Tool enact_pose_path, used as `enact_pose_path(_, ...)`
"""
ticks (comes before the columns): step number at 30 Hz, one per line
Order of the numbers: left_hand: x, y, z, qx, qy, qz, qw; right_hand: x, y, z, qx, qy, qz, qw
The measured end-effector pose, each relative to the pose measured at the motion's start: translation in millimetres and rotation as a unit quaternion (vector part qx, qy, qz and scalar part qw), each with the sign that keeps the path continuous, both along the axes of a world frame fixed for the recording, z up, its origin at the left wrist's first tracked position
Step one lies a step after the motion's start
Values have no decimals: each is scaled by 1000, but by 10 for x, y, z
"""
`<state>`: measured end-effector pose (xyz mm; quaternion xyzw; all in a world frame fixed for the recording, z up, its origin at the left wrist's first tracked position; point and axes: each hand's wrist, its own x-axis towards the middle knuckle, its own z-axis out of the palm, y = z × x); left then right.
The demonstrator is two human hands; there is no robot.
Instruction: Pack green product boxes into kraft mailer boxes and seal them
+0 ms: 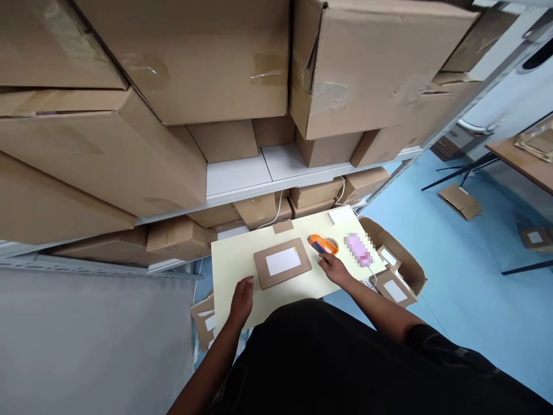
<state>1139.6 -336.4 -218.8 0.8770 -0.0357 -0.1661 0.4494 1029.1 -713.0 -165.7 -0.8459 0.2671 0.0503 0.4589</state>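
A flat brown cardboard parcel with a white label lies on a small pale yellow table. My left hand rests on the table just left of the parcel, fingers curled, holding nothing that I can see. My right hand reaches to the right of the parcel and touches an orange tape dispenser. A pink object, blurred out, lies on the table right of the dispenser.
Shelves stacked with large cardboard boxes fill the view above the table. An open carton of labelled parcels stands on the blue floor at the table's right. More parcels sit low at the left. A wooden desk is far right.
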Motion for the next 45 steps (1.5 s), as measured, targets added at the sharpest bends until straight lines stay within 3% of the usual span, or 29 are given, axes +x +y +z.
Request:
enact_pose_path(9, 295, -300, 738, -65, -69, -59, 994, 95, -522, 405, -147, 50, -43, 987)
enact_pose_path(15, 310, -659, 1007, -60, -82, -45, 994, 526, -1136, 399, -224, 130, -48, 965)
enact_pose_path(21, 100, -1053, 1128, -23, -96, -50, 994, 963, -1553, 134, -236, 141, -10, 962)
enact_pose_path(31, -250, -1666, 1203, 38, -86, -38, 995, 1404, -1858, -334, -321, 179, 114, 923)
enact_pose_path(39, -276, -1890, 1152, 67, -120, -104, 985, 1393, -1950, -419, -336, 146, 151, 918)
enact_pose_path(45, -182, -2058, 1196, 65, -91, -127, 986, 1395, -2021, -413, -329, 137, 135, 924)
